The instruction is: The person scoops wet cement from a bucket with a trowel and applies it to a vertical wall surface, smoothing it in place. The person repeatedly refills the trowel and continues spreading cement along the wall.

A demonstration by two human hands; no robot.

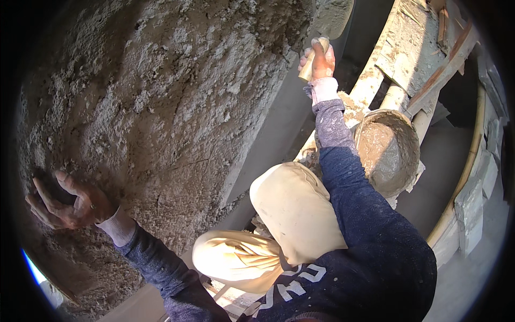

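Note:
My right hand [320, 60] is closed round the pale handle of a trowel [307, 72], up by the far edge of a rough wall. Beyond the fist a grey, mortar-smeared surface [332, 16] shows; it looks like the trowel's blade, partly cut off by the view. The wall [145, 102] carries coarse, lumpy wet mortar. At the lower left my left hand [75, 206] is raised at the wall with fingers spread and nothing in it; whether it touches the wall I cannot tell. Next to my right forearm stands a round pan [413, 140] partly filled with wet mortar [377, 146].
Bamboo poles [370, 80] and mortar-splashed boards [410, 59] form a scaffold on the right. A curved pole [465, 182] runs along the outer side, with broken flat slabs [471, 214] beyond it. My bent knees [295, 204] are between wall and pan. A smooth grey strip [268, 131] edges the wall.

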